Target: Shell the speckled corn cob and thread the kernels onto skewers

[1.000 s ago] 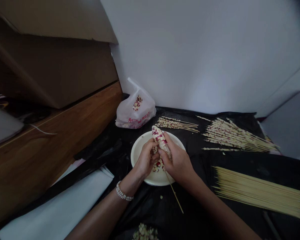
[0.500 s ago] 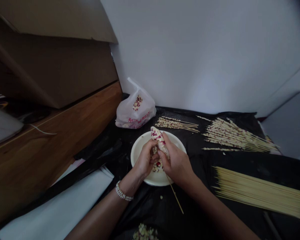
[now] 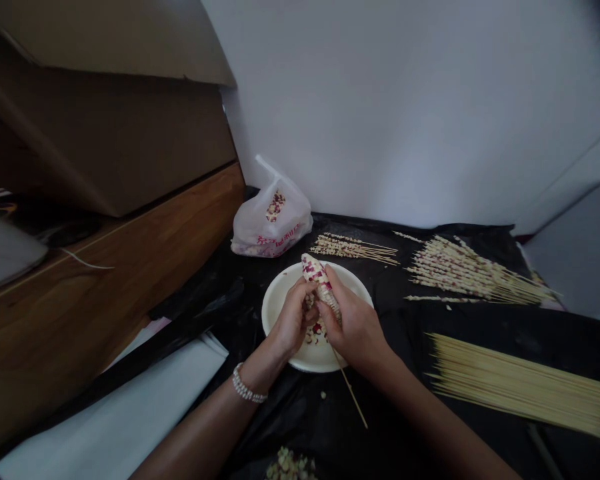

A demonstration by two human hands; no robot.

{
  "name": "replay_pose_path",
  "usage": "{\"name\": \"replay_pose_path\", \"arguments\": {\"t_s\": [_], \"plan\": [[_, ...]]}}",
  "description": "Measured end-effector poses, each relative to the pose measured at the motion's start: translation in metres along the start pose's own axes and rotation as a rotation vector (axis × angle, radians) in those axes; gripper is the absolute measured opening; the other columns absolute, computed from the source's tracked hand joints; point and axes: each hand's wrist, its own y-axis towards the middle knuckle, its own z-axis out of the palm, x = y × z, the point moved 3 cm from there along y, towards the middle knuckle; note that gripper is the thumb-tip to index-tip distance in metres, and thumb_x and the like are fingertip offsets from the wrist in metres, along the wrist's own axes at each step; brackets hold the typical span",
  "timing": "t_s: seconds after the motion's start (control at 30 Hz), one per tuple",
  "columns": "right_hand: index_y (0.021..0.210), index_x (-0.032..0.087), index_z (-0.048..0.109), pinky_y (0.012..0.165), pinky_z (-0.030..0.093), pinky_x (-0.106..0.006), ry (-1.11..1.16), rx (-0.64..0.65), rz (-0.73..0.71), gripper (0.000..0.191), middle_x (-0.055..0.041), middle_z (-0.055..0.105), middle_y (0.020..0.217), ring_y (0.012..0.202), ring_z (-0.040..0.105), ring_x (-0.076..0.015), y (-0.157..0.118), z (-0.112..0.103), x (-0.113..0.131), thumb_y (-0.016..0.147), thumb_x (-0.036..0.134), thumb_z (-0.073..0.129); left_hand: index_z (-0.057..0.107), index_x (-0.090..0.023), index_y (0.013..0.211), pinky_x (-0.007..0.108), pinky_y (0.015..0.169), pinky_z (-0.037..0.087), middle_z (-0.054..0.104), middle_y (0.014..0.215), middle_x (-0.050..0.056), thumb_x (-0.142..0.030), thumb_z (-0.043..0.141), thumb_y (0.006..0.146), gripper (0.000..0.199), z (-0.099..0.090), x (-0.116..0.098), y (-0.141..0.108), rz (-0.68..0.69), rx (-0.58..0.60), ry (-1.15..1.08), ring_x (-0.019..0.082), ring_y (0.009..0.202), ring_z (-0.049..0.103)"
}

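Observation:
A corn cob (image 3: 312, 268) with white and purple kernels stands tilted between my hands, part of its lower length bare of kernels. My right hand (image 3: 357, 327) is wrapped round its right side, thumb across the front. On the other side, my left hand (image 3: 293, 317) has its fingers curled and pressed against the cob; the fingertips are partly hidden. Beneath both hands is a white bowl (image 3: 275, 297) with loose kernels (image 3: 316, 335) in it. A thin wooden skewer (image 3: 354, 397) slants out over the bowl's near rim; its upper end is hidden by my right hand.
A plastic bag (image 3: 275, 230) of corn stands behind the bowl. Kernel-threaded skewers (image 3: 350, 248) lie beyond it, with a larger pile (image 3: 460, 270) farther right. Bare skewers (image 3: 520, 387) lie at right. Kernels (image 3: 290, 465) show at the near edge; a folded white sheet (image 3: 120, 407) is left.
My left fingers have shifted slightly against the cob. The cob, the bowl and the skewer stay practically where they were.

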Motion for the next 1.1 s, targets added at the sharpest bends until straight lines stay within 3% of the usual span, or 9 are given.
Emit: {"name": "replay_pose_path", "arguments": {"t_s": [0.2, 0.4, 0.53, 0.73, 0.97, 1.1], "plan": [[0.152, 0.005, 0.035, 0.092, 0.056, -0.048, 0.03, 0.004, -0.004, 0.062, -0.0217, 0.064, 0.134, 0.116, 0.065, -0.0332, 0.0, 0.001, -0.002, 0.094, 0.026, 0.042, 0.051, -0.018, 0.079, 0.018, 0.042, 0.019, 0.042, 0.06, -0.007, -0.035, 0.065, 0.076, 0.022, -0.004, 0.004, 0.002, 0.066, -0.027, 0.133, 0.004, 0.045, 0.03], [0.151, 0.006, 0.036, 0.093, 0.056, -0.047, 0.07, -0.007, -0.012, 0.062, -0.0216, 0.063, 0.135, 0.117, 0.065, -0.0318, 0.001, 0.001, -0.005, 0.093, 0.025, 0.043, 0.059, -0.017, 0.092, 0.02, 0.052, 0.037, 0.054, 0.072, -0.003, -0.038, 0.063, 0.082, 0.024, -0.006, 0.006, 0.003, 0.08, -0.041, 0.244, 0.009, 0.056, 0.047], [0.152, 0.007, 0.035, 0.093, 0.056, -0.047, 0.037, -0.006, -0.016, 0.062, -0.0213, 0.064, 0.133, 0.116, 0.065, -0.0319, 0.0, 0.001, -0.003, 0.093, 0.025, 0.043, 0.057, -0.018, 0.088, 0.02, 0.047, 0.032, 0.051, 0.066, -0.004, -0.036, 0.061, 0.082, 0.019, -0.007, 0.007, 0.005, 0.081, -0.048, 0.255, 0.008, 0.051, 0.043], [0.154, 0.006, 0.033, 0.084, 0.057, -0.049, -0.128, 0.032, -0.022, 0.063, -0.0211, 0.071, 0.111, 0.099, 0.069, -0.0334, -0.001, 0.003, 0.002, 0.093, 0.021, 0.04, 0.049, -0.019, 0.07, 0.02, 0.042, 0.022, 0.041, 0.055, -0.006, -0.029, 0.056, 0.081, 0.017, -0.015, 0.013, 0.011, 0.074, -0.074, 0.253, 0.007, 0.044, 0.03], [0.153, 0.008, 0.035, 0.074, 0.059, -0.041, -0.195, 0.053, -0.054, 0.061, -0.0188, 0.071, 0.104, 0.087, 0.07, -0.0299, -0.003, 0.005, 0.003, 0.094, 0.02, 0.04, 0.052, -0.019, 0.072, 0.02, 0.047, 0.029, 0.048, 0.061, -0.004, -0.026, 0.056, 0.078, 0.01, -0.019, 0.013, 0.011, 0.093, -0.071, 0.247, 0.009, 0.05, 0.037], [0.152, 0.004, 0.036, 0.082, 0.058, -0.045, -0.102, 0.035, -0.054, 0.06, -0.0218, 0.07, 0.113, 0.097, 0.069, -0.0322, -0.002, 0.003, 0.005, 0.095, 0.022, 0.039, 0.059, -0.018, 0.079, 0.021, 0.05, 0.034, 0.056, 0.068, -0.002, -0.02, 0.057, 0.072, 0.007, -0.013, 0.008, 0.006, 0.101, -0.106, 0.243, 0.01, 0.054, 0.045]]}}
